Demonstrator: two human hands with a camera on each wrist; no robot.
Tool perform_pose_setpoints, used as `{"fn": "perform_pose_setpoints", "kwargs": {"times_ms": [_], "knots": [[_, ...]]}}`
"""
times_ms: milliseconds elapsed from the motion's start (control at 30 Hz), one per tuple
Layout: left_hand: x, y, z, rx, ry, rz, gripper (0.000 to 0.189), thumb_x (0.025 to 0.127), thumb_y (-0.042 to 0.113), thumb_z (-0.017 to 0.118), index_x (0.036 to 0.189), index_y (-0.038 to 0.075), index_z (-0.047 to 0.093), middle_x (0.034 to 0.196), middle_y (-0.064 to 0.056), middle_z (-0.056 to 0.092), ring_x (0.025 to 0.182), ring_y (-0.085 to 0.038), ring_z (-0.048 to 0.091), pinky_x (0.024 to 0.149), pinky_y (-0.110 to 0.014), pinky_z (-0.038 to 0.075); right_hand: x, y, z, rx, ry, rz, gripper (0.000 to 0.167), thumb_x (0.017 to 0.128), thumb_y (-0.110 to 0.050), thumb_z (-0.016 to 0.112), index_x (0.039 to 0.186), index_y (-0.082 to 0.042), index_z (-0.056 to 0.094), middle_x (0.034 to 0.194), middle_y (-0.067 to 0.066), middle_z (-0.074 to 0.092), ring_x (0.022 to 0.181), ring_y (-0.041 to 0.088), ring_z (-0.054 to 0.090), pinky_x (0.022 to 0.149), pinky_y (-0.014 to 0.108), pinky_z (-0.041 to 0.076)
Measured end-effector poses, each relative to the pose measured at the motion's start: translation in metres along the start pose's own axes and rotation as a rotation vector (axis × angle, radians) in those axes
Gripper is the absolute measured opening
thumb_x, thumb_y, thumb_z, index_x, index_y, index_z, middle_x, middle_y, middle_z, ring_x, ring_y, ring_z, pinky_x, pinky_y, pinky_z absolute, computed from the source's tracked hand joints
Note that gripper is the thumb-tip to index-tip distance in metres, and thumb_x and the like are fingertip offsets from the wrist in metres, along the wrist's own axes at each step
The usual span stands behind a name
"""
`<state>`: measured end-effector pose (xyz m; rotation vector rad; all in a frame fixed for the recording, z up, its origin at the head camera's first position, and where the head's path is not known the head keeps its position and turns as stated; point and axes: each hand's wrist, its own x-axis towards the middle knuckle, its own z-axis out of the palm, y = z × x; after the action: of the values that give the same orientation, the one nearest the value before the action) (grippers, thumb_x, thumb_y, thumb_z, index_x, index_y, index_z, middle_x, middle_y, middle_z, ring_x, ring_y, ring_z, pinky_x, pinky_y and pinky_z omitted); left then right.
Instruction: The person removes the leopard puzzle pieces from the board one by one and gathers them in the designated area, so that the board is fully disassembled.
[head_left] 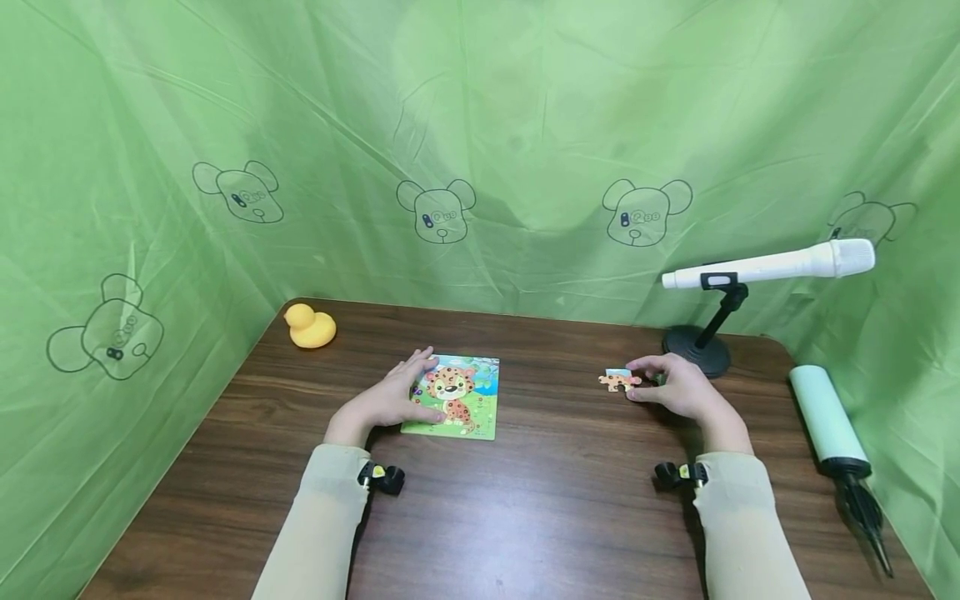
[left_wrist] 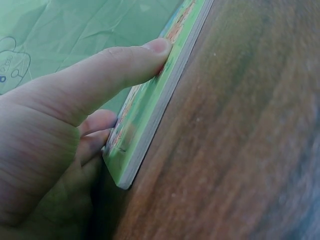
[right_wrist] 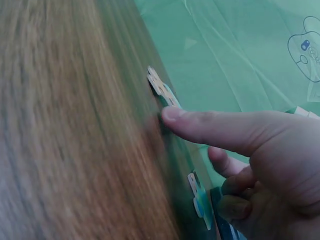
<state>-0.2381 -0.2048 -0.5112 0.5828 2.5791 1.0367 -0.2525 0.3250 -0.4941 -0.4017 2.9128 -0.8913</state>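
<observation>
A square puzzle [head_left: 476, 396] with a spotted leopard cub on green grass lies flat, left of centre. My left hand [head_left: 390, 398] rests at its left side, the thumb [left_wrist: 157, 47] on the picture and the fingers spread along the left edge. To the right, my right hand [head_left: 678, 387] pinches the right end of a spotted puzzle piece [head_left: 615, 381] between thumb and index finger. A second piece [right_wrist: 200, 202] lies under the right palm in the right wrist view; only a bit of green shows in the head view.
Behind the right hand stands a white microphone [head_left: 780, 265] on a black stand [head_left: 684, 346]. A mint-green hand pump [head_left: 828, 417] lies at the right edge. Back left sits a yellow rubber duck [head_left: 311, 327]. Green cloth [head_left: 525, 125] surrounds the brown table [head_left: 525, 517].
</observation>
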Motion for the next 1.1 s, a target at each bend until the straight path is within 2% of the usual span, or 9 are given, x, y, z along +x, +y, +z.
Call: {"fn": "perform_pose_setpoints", "kwargs": {"times_ms": [133, 467, 700, 967, 1100], "knots": [[-0.0002, 0.0001, -0.0002, -0.001, -0.003, -0.004, 0.112, 0.086, 0.049, 0.093, 0.171, 0.006, 0.035, 0.184, -0.01, 0.01, 0.169, -0.036, 0.0, 0.136, -0.059, 0.003, -0.0007, -0.0003, 0.001, -0.023, -0.024, -0.014, 0.046, 0.089, -0.03, 0.094, 0.128, -0.009, 0.079, 0.103, 0.009, 0.064, 0.091, 0.026, 0.053, 0.077, 0.039, 0.042], [-0.0004, -0.0001, -0.0013, 0.004, -0.005, -0.008, 0.112, 0.086, 0.048, 0.093, 0.171, 0.005, 0.034, 0.184, -0.011, 0.009, 0.169, -0.035, 0.0, 0.136, -0.059, 0.004, 0.0007, 0.0018, 0.0018, -0.04, -0.012, -0.003, 0.045, 0.09, -0.032, 0.093, 0.127, -0.011, 0.08, 0.099, 0.007, 0.061, 0.088, 0.023, 0.05, 0.074, 0.038, 0.04], [-0.0006, 0.0006, -0.0014, 0.002, -0.004, -0.004, 0.112, 0.086, 0.048, 0.093, 0.171, 0.005, 0.034, 0.184, -0.01, 0.009, 0.169, -0.035, -0.001, 0.136, -0.058, 0.002, 0.0025, 0.0022, 0.0016, -0.034, -0.011, 0.006, 0.046, 0.089, -0.033, 0.094, 0.127, -0.011, 0.081, 0.101, 0.008, 0.063, 0.09, 0.025, 0.052, 0.076, 0.039, 0.041], [-0.0014, 0.0001, -0.0015, 0.002, 0.004, 0.018, 0.111, 0.087, 0.047, 0.092, 0.17, 0.002, 0.034, 0.183, -0.015, 0.01, 0.169, -0.04, 0.001, 0.135, -0.062, 0.003, 0.0025, 0.0024, 0.0015, -0.036, -0.012, 0.028, 0.046, 0.089, -0.035, 0.093, 0.128, -0.012, 0.08, 0.102, 0.007, 0.063, 0.088, 0.023, 0.052, 0.076, 0.038, 0.042], [-0.0008, 0.0001, -0.0014, 0.007, -0.001, 0.01, 0.111, 0.087, 0.048, 0.092, 0.17, 0.003, 0.034, 0.184, -0.014, 0.01, 0.169, -0.039, 0.001, 0.135, -0.06, 0.003, 0.002, 0.0022, 0.0013, -0.029, -0.01, 0.032, 0.048, 0.089, -0.035, 0.093, 0.128, -0.01, 0.08, 0.102, 0.008, 0.063, 0.086, 0.022, 0.051, 0.075, 0.038, 0.041]]}}
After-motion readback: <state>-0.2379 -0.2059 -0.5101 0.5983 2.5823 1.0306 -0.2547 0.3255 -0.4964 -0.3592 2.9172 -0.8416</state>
